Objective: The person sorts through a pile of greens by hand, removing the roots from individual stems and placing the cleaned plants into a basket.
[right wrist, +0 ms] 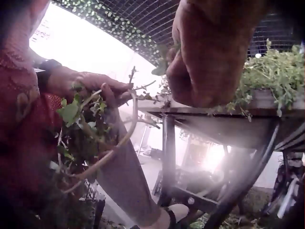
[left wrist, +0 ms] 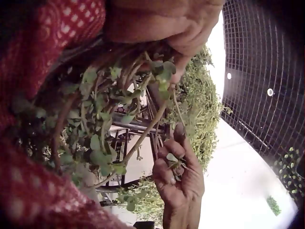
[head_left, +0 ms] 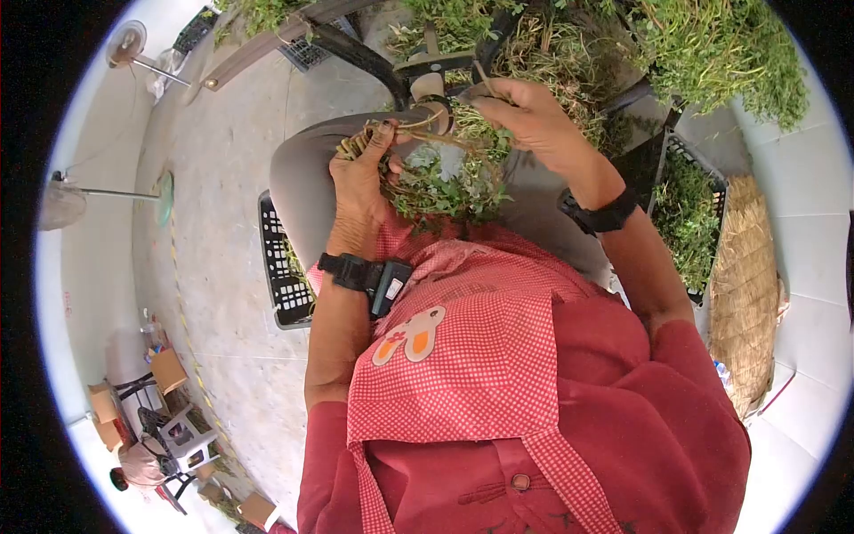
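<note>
Bunch: leafy green stems (head_left: 449,191), many strands bundled together, gripped in the left hand (head_left: 360,173) above the lap.
Leaves: small, rounded, mid-green, crowded along thin stalks, hanging below the fingers in a loose tangle.
Stem ends: brownish-yellow, packed side by side, pointing to the left of the head view.
Stray stem: one thicker, pale brown stalk (right wrist: 126,136) bowing out from the bunch in a long curve.
Sprig: a small green-leaved piece (left wrist: 175,161), held in the curled fingers of the right hand (head_left: 534,125), apart from the bunch's leafy mass.
</note>
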The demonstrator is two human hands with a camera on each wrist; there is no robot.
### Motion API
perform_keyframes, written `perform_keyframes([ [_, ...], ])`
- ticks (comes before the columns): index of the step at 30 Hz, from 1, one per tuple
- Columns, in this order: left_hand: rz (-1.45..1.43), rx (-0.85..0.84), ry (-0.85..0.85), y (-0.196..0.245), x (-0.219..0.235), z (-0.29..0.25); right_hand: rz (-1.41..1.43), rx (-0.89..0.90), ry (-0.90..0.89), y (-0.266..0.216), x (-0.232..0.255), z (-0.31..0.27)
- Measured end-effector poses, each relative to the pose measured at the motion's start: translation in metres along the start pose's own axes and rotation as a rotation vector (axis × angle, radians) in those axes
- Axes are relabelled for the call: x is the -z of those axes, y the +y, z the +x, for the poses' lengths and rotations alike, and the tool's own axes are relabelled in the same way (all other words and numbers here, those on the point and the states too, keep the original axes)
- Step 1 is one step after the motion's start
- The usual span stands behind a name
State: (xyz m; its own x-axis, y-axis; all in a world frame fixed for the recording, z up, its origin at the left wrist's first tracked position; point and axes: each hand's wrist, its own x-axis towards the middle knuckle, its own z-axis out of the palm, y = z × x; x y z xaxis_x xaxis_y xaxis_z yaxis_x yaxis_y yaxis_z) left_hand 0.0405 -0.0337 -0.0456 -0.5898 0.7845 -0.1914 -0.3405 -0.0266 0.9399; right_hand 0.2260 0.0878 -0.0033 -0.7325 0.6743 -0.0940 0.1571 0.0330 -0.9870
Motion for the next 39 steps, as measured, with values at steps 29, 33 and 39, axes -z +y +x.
perform_keyframes([
  [29, -0.068, 0.052, -0.008, 0.004, -0.003, -0.003, -0.314, 0.027, 0.48, 0.148, 0.177, -0.058],
  [33, -0.057, 0.036, -0.01, 0.0, 0.0, -0.001, -0.635, 0.469, 0.141, 0.018, 0.023, -0.013],
  [39, -0.052, 0.034, -0.032, 0.005, -0.004, -0.007, -0.868, 0.479, -0.042, 0.019, -0.042, 0.017],
])
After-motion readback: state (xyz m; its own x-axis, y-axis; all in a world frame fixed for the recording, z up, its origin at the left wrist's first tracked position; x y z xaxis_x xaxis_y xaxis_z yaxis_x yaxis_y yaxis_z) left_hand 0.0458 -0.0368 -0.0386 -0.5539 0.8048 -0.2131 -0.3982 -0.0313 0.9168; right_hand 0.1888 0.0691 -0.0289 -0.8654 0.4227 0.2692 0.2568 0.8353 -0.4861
